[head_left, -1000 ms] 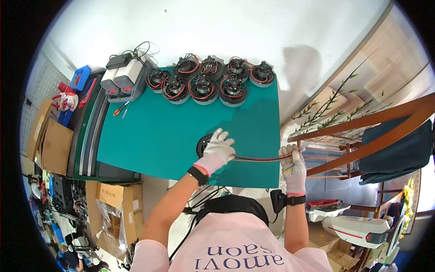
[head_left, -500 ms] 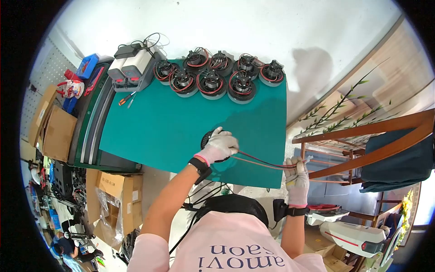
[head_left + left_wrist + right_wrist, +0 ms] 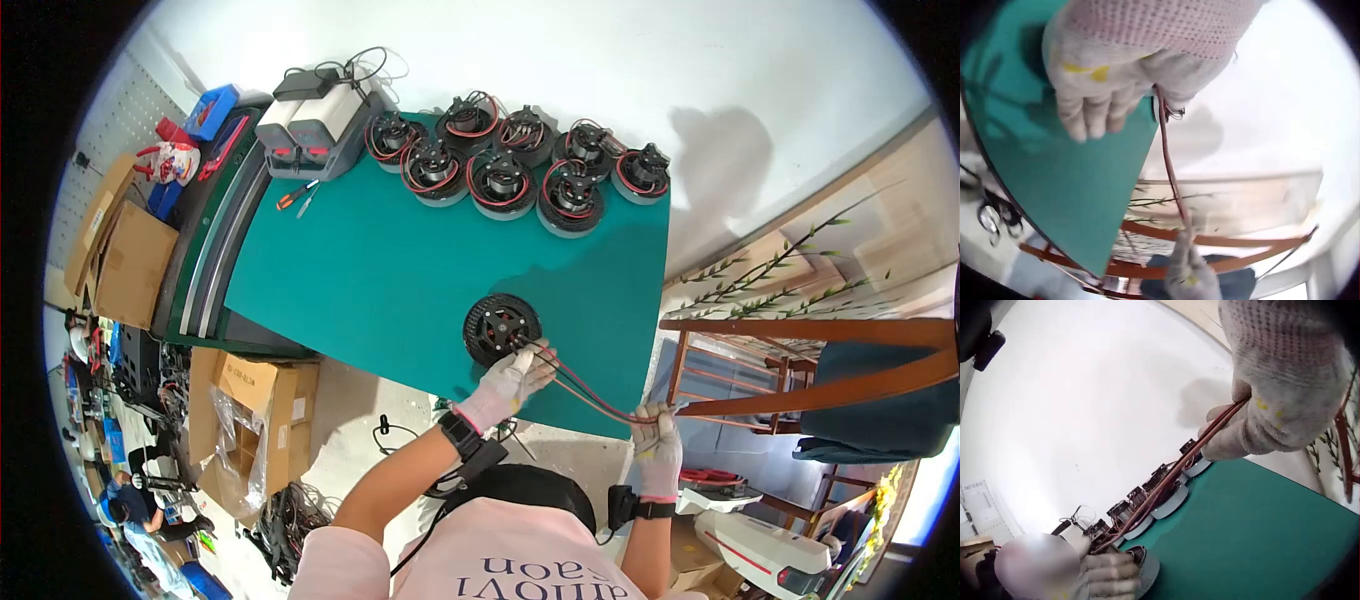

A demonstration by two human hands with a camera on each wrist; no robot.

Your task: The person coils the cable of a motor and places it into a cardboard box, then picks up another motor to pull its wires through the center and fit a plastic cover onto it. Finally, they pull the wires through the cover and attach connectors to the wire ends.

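Right grip (image 3: pixel 656 450) curls snugly around reddish and dark wires (image 3: pixel 1221 422); the left grip (image 3: pixel 508 382), fingers only loosely bent, seems to pinch them beside the wheel. Green desk (image 3: pixel 380 260) fills the middle, eight wired wheel units (image 3: pixel 503 185) along its far side, the single wheel (image 3: pixel 503 328) lying flat in its near half, right of centre. Probably the wires are being drawn straight; the next move calls for light, even tension. Upside down on the shirt (image 3: pixel 470 530), "saon" reads beyond a partly cut-off "amovi".
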